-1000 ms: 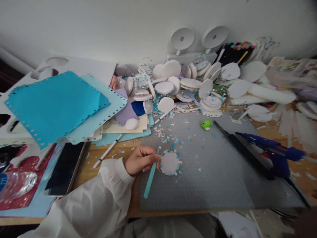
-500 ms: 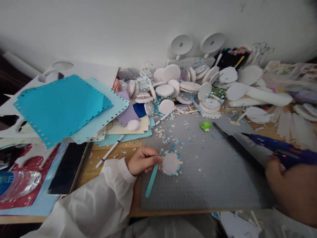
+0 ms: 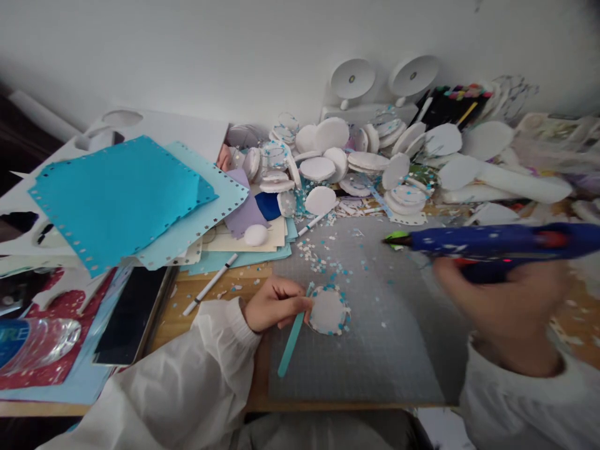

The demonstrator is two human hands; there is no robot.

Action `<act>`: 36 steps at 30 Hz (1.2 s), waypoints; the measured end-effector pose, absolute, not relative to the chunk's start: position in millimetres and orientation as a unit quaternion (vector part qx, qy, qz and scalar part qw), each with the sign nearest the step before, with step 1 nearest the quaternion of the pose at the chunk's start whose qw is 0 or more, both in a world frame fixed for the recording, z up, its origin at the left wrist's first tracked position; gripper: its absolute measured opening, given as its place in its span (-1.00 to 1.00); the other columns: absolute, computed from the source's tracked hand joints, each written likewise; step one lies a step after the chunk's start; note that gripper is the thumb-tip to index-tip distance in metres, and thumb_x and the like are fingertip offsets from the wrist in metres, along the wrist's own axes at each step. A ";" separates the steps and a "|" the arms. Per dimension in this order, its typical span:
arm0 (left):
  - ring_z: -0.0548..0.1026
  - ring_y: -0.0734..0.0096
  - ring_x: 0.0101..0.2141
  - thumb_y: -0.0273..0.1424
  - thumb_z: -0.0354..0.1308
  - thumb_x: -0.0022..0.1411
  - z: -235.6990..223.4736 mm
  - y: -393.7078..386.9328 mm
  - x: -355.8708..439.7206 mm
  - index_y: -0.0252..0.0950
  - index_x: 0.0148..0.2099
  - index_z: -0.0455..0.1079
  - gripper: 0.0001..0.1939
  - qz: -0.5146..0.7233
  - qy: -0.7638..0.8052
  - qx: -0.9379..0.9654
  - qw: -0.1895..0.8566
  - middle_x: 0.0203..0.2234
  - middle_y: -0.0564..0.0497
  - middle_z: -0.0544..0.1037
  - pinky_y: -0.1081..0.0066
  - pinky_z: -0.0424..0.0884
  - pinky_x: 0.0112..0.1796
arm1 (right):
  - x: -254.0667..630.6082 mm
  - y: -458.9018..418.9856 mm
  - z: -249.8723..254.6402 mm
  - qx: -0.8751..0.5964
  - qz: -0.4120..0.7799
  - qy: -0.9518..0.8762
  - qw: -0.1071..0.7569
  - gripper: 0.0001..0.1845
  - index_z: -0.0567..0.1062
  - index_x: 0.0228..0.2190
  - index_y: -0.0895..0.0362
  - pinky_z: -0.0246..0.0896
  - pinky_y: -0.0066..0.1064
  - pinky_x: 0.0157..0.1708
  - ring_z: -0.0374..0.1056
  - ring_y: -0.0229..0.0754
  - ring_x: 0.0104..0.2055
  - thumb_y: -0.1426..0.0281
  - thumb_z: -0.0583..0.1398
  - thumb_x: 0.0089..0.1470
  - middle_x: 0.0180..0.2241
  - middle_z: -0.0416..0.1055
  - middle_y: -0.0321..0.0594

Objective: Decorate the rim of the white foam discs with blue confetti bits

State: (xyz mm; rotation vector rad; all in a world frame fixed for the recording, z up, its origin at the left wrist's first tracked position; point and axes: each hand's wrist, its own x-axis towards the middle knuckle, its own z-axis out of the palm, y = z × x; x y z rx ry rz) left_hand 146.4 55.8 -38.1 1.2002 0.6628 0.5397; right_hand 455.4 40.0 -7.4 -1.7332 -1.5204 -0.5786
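My left hand (image 3: 279,305) is closed in a pinch at the left edge of a round white disc (image 3: 329,310), which is ringed with small blue and white paper stars. Under the same fingers sits a slim teal stick (image 3: 292,340), slanting down to the left over the grey cutting mat (image 3: 365,362). On the right, my right hand (image 3: 509,306) is wrapped round the handle of a blue glue gun (image 3: 487,240), slightly blurred. Its nozzle points left, and behind the tip a small bright green thing (image 3: 398,236) is partly hidden.
White discs (image 3: 321,200) are heaped along the back, below a two-headed white lamp (image 3: 354,81). Loose paper stars (image 3: 312,253) scatter across the mat. Blue punched paper (image 3: 122,200), a phone (image 3: 129,315), a white marker (image 3: 210,284) and a plastic bottle (image 3: 42,340) lie at left.
My right hand has brought the glue gun up and left from the right side, over the mat. My left hand stays pinched on the disc and teal stick; the view has shifted slightly.
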 end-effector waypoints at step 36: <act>0.09 0.71 -0.83 -0.21 0.13 0.20 -31.9 58.9 144.2 -0.43 -0.53 0.41 -0.60 0.189 0.306 0.554 0.751 -0.86 0.17 0.19 0.64 0.03 -0.75 | 396.4 34.5 -46.3 -0.579 -0.037 -0.741 0.339 -0.75 0.39 -0.34 0.12 0.38 -0.24 -0.48 0.46 -0.01 -0.45 0.22 0.17 -0.04 -0.47 0.49 -0.11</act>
